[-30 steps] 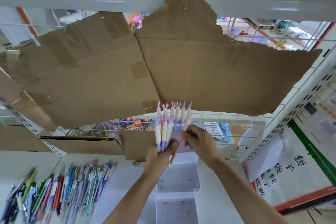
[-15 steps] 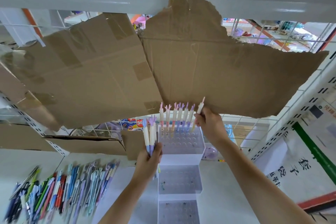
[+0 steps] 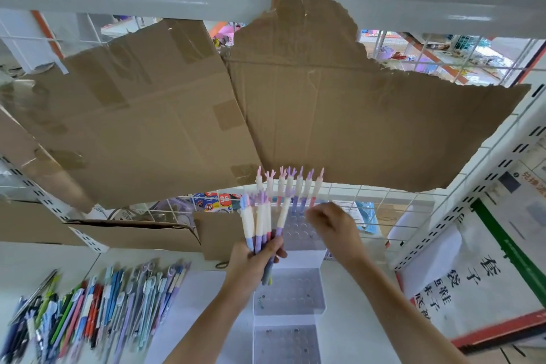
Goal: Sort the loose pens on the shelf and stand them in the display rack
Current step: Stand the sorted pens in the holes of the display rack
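At center frame, the left hand (image 3: 256,260) is gripping a pen bunch (image 3: 260,224); the right hand (image 3: 334,224), fingers loosely curled, is hovering by the display rack (image 3: 291,292). A box (image 3: 217,201) behind is showing "36".

Display rack (image 3: 291,289) is standing at centre of the shelf (image 3: 206,289), its tiers stepping up toward the back. A row of pens (image 3: 291,189) is standing upright in the rearmost, top tier. Left hand (image 3: 254,263) is holding a bundle of pens (image 3: 261,224) just left of and in front of that row. Right hand (image 3: 331,227) is hanging just right of the bundle, over the top tier. Loose pens (image 3: 97,307) are lying on the shelf, well left of the rack. Cardboard sheets (image 3: 236,103) are hanging behind and above.
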